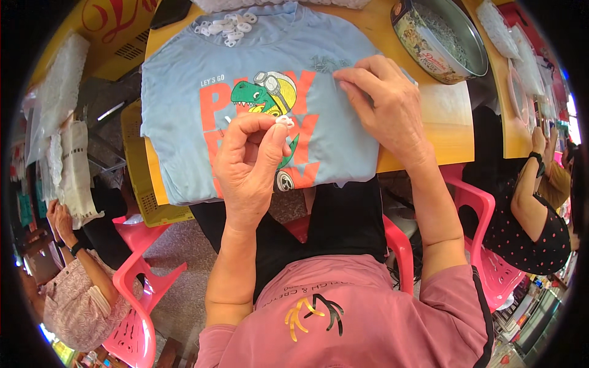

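A light-blue T-shirt with a cartoon dinosaur print lies spread over the yellow table in front of me. My left hand is closed above the print, thumb and forefinger pinching a small white plastic piece. Beside a small heap of thin metal pieces on the shirt's right side is my right hand. Its thumb and forefinger tips are close together; anything between them is too small to make out. Near the shirt's collar lies a pile of small white plastic pieces.
An oval tin holding many thin metal pieces stands at the far right of the yellow table. A yellow crate is low at the left. People sit on both sides, near pink plastic chairs.
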`<state>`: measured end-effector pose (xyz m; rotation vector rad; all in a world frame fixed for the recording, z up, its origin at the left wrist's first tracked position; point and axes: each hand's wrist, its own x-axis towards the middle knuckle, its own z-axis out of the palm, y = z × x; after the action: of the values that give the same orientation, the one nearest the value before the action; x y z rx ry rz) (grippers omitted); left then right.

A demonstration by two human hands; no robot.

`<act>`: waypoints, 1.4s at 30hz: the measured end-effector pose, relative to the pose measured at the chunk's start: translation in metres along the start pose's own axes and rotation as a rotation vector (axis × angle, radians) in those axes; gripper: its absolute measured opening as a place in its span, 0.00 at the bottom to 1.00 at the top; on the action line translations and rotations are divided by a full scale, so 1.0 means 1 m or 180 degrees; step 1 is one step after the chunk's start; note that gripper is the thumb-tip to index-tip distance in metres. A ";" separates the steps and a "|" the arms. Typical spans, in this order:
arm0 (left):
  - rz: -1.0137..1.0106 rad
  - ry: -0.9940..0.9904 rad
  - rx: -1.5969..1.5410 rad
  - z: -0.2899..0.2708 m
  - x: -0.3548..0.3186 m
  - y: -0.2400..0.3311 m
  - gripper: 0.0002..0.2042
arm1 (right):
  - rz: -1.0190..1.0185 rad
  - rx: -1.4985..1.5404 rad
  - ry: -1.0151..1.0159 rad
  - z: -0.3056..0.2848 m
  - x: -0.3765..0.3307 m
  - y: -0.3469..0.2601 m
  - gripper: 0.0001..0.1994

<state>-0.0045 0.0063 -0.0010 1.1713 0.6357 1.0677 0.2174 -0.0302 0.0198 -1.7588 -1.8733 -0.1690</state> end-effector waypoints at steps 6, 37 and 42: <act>0.0005 0.0000 -0.0003 0.000 0.001 -0.001 0.05 | 0.0405 0.0976 -0.0097 -0.008 0.000 0.001 0.06; -0.0059 0.0042 -0.0012 0.001 0.002 0.003 0.04 | 0.1023 0.3056 -0.0878 -0.006 0.010 -0.045 0.05; -0.0097 0.0096 0.0158 0.000 0.001 0.003 0.04 | 0.1044 0.3618 -0.0942 0.000 0.008 -0.049 0.08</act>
<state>-0.0055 0.0075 0.0022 1.1868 0.7051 1.0507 0.1709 -0.0296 0.0372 -1.2252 -1.3207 1.1051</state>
